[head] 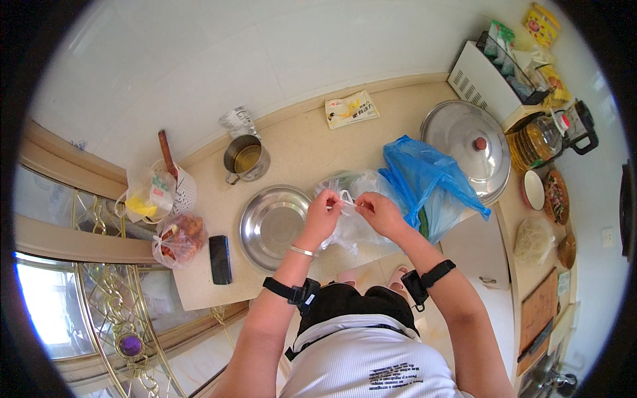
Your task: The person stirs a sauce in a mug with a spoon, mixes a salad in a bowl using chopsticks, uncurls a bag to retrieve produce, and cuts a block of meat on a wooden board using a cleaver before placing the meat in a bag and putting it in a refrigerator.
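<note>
A clear plastic bag (371, 234) lies on the counter in front of me, its top twisted into white handles. My left hand (322, 211) pinches one end of the knotted handles between thumb and fingers. From the other side, my right hand (379, 213) grips the opposite end, with a small white loop standing up between the two. What the bag holds is mostly hidden; something pale green shows at its back. Just left of my left hand sits a bare stainless steel basin (278, 226). Beyond my right hand, a blue plastic bag (423, 171) partly covers a long green vegetable (423, 224).
A metal mug (247, 158) with liquid, a phone (220, 259) and a tied bag of reddish-brown food (179, 240) are on the left. At right are a large pot lid (465, 144), an oil bottle (535, 142), bowls, and a cutting board (537, 318) with a knife (535, 341).
</note>
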The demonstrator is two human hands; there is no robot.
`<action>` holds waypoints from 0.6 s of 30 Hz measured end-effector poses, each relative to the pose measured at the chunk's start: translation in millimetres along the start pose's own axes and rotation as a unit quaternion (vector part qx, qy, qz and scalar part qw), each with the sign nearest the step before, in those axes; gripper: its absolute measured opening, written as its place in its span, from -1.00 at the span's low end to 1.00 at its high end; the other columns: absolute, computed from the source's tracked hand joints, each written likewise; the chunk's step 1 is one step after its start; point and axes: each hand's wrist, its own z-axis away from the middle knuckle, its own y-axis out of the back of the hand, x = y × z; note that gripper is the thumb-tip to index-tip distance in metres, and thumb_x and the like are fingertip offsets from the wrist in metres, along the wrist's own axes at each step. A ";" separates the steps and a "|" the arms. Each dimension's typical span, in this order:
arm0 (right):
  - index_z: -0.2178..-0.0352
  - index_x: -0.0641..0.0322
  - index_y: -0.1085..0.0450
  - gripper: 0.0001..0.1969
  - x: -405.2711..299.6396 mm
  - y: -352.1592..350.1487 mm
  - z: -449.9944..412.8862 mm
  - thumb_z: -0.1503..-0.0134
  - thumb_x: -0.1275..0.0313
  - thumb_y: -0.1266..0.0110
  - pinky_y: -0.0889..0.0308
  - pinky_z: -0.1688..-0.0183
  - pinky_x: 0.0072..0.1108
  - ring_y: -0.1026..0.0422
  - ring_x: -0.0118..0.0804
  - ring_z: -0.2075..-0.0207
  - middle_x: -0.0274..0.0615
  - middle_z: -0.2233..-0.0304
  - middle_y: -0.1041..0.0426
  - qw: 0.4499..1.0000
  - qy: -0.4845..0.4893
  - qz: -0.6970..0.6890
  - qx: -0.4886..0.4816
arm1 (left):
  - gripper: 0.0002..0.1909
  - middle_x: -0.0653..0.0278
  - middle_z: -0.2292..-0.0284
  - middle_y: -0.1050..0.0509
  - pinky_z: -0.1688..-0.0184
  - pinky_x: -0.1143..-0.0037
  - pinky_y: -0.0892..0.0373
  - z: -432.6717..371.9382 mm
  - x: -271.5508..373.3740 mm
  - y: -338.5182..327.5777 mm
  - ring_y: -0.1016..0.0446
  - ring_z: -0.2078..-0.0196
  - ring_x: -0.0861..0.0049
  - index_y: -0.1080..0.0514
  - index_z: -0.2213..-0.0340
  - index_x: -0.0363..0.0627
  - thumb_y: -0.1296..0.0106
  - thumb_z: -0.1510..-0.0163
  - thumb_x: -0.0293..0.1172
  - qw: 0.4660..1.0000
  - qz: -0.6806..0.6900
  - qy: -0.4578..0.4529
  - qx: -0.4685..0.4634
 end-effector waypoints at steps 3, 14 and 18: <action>0.47 0.20 -0.35 -0.86 0.0 1.1 1.9 0.08 0.38 -0.03 -0.24 0.44 -0.42 -0.35 -0.13 0.49 -0.11 0.54 -0.36 1.000 -0.013 0.005 -0.004 | -0.92 0.32 0.53 -0.34 0.41 0.58 -0.31 0.5 -10.5 -2.6 -0.32 0.44 0.65 -0.25 0.46 -0.21 0.07 0.01 -0.52 0.986 0.132 0.097 0.005; 0.41 0.18 -0.37 -0.85 22.7 -7.8 -1.0 0.07 0.42 -0.03 -0.24 0.44 -0.54 -0.35 -0.29 0.49 -0.18 0.52 -0.38 0.997 0.061 -0.031 -0.024 | -0.92 0.43 0.52 -0.32 0.39 0.71 -0.18 -2.3 4.6 1.5 -0.24 0.46 0.76 -0.27 0.38 -0.15 0.10 -0.03 -0.47 0.964 0.225 0.077 -0.119; 0.40 0.25 -0.36 -0.85 40.3 3.7 -4.9 0.02 0.41 0.00 -0.20 0.43 -0.65 -0.25 -0.53 0.49 -0.35 0.53 -0.34 0.963 -0.049 -0.249 -0.086 | -0.82 0.47 0.53 -0.33 0.41 0.71 -0.18 -4.6 7.5 16.3 -0.22 0.48 0.79 -0.33 0.29 -0.17 0.08 -0.02 -0.43 0.970 0.134 0.108 -0.172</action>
